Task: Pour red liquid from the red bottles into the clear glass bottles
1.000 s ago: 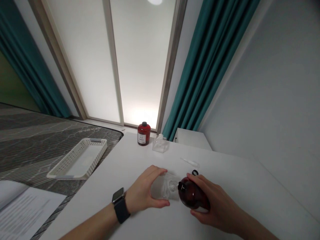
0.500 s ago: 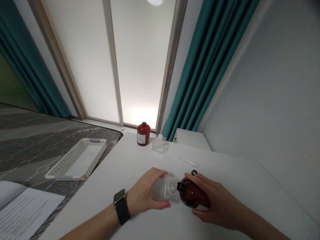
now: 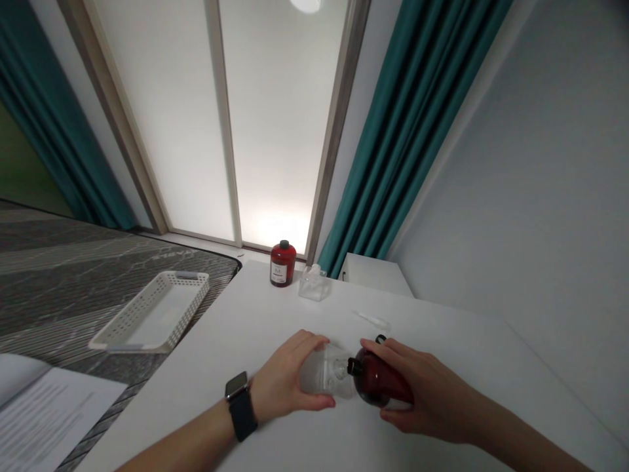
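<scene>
While holding a clear bottle point(image 3: 317, 373), lower centre, in half-spread fingers of left hand point(image 3: 280, 380), gripping a tilted red bottle point(image 3: 381, 380) beside it in curled right hand point(image 3: 430, 390).

A rounded, dark red bottle point(image 3: 381, 381), its pale label partly showing, is tipped over toward the left. Its dark neck meets the view right beside the neck of a clear bottle point(image 3: 316, 372); whether they touch is hard to tell.
</scene>
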A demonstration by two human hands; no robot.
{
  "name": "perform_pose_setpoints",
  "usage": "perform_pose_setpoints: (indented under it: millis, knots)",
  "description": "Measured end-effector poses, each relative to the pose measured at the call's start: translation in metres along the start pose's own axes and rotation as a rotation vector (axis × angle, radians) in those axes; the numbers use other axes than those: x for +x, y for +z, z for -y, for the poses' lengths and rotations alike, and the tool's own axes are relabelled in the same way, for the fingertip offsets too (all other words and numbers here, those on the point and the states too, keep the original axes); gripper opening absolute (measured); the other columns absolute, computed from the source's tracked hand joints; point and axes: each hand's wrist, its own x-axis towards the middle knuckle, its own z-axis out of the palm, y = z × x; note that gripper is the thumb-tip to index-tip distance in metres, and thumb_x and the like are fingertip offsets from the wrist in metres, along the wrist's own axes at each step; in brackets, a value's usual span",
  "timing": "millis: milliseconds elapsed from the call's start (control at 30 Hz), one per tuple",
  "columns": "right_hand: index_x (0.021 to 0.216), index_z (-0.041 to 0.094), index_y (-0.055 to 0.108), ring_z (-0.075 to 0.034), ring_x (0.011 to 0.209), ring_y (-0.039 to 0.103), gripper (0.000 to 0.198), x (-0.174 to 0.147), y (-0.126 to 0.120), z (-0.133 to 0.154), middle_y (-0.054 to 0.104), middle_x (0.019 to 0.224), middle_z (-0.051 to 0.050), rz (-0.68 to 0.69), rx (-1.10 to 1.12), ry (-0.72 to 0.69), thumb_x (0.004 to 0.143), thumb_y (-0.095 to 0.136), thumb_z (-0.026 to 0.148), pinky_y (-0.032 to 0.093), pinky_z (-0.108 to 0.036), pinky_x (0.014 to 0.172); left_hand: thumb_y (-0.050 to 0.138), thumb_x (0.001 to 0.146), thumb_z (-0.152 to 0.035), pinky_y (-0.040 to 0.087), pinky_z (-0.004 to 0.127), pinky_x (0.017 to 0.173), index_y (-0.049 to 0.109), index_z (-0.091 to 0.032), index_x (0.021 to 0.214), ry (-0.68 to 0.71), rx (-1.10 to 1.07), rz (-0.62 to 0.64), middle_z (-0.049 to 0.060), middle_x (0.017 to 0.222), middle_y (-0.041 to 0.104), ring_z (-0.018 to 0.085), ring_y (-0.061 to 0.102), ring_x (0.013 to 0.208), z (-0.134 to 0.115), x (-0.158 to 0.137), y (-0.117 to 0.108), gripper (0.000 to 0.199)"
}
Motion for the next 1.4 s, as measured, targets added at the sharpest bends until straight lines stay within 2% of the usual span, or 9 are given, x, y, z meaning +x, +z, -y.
perform_pose_setpoints:
  millis: [267,567,1167,1400]
  knots:
    - [0.147,0.031,0.039,-0.027,0.095,0.066,0.088,0.0,-0.007,0.004,0.065,0.116,-0.007,-0.004,0.002,-0.01,0.067,0.075,0.022,0.053,-0.037,0.083,0.088,0.064,-0.036,0.049,0.04,0.091,0.051,-0.019,0.123,0.016,-0.001,-0.011,0.007,0.112,0.061,0.027,0.058,0.101,0.0,0.0,0.001,0.071]
    - [0.149,0.03,0.035,-0.028,0.101,0.063,0.091,0.005,-0.013,0.006,0.062,0.122,-0.009,0.094,-0.022,0.03,0.068,0.075,0.026,0.049,-0.038,0.087,0.092,0.061,-0.027,0.048,0.04,0.092,0.049,-0.018,0.123,0.019,0.014,-0.005,0.007,0.113,0.06,0.026,0.057,0.102,-0.001,0.0,0.001,0.076]
    - [0.149,0.03,0.035,-0.028,0.1,0.063,0.091,0.004,-0.02,0.013,0.062,0.122,-0.01,0.134,-0.014,0.059,0.068,0.075,0.027,0.049,-0.039,0.087,0.089,0.064,-0.034,0.049,0.041,0.092,0.05,-0.021,0.124,0.017,0.006,-0.016,0.007,0.113,0.06,0.027,0.058,0.103,0.0,-0.001,0.001,0.072]
    - [0.149,0.03,0.035,-0.027,0.101,0.063,0.091,0.004,-0.022,0.015,0.062,0.123,-0.009,0.137,-0.008,0.071,0.068,0.075,0.027,0.049,-0.037,0.087,0.09,0.062,-0.03,0.049,0.04,0.092,0.049,-0.02,0.124,0.034,0.005,-0.026,0.007,0.113,0.06,0.026,0.058,0.103,0.0,-0.002,0.002,0.075]
